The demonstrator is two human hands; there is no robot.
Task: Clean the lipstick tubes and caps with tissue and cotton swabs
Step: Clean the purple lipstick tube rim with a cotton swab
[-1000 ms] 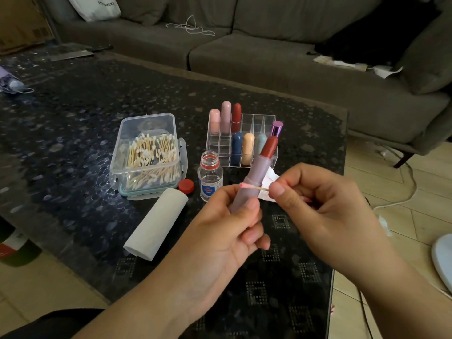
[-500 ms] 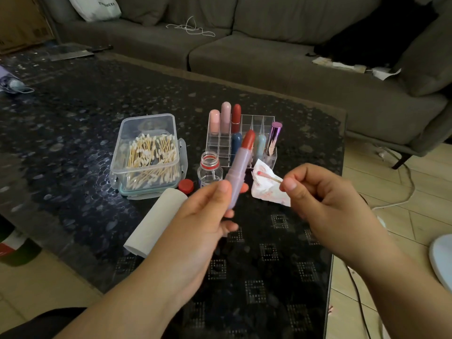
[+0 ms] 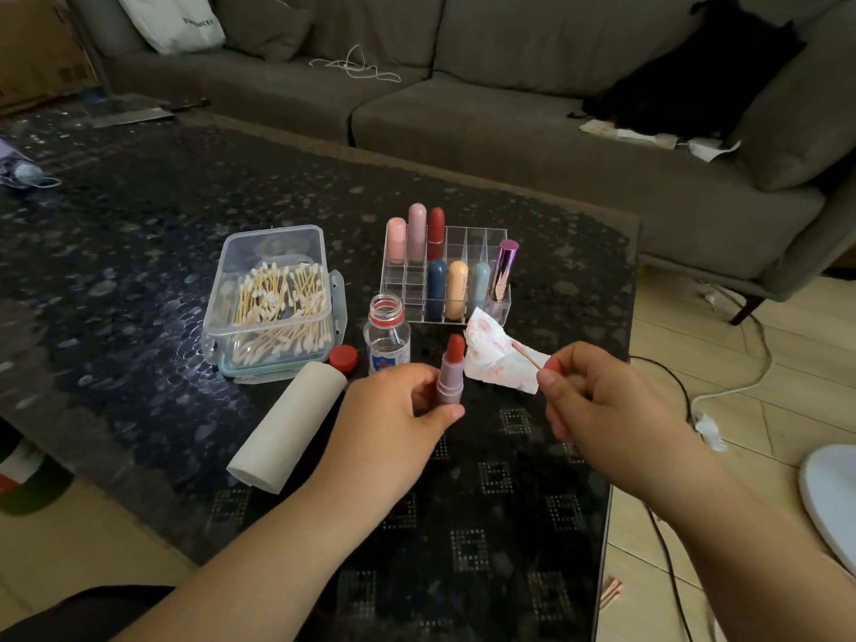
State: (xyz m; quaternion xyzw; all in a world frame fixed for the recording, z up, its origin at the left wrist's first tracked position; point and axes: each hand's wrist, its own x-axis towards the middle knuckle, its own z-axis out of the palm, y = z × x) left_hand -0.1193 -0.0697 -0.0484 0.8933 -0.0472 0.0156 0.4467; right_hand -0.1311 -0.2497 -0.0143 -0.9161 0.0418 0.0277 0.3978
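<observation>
My left hand [image 3: 398, 405] grips the open lipstick tube [image 3: 450, 375] by its mauve base, thumb on the near side and fingers wrapped behind, low over the dark table [image 3: 139, 234] just in front of the small clear bottle [image 3: 387, 333]. My right hand [image 3: 597, 400] pinches a cotton swab [image 3: 525, 355] between thumb and forefinger, the other fingers curled loosely in. Swab and tube are apart, with the lipstick-smeared tissue [image 3: 498, 359] lying on the table between and behind them.

The tube stands close to upright, its long axis running from my palm up and slightly away from me, the red bullet at the top pointing toward the clear organizer [image 3: 468, 243] where the capped lipsticks stand. The swab lies across that line, its stained tip aimed up and left toward the bullet.

The swab tip looks pink, though at this size I can't tell how loaded it is. If it is dirty, I would fetch a fresh one from the swab box [image 3: 273, 294] rather than smear colour back on. To do this step well I should keep the base steady, bring the tip to the rim where the mauve collar meets the bullet, and turn the tube against the swab with light pressure, staying off the soft red tip.
</observation>
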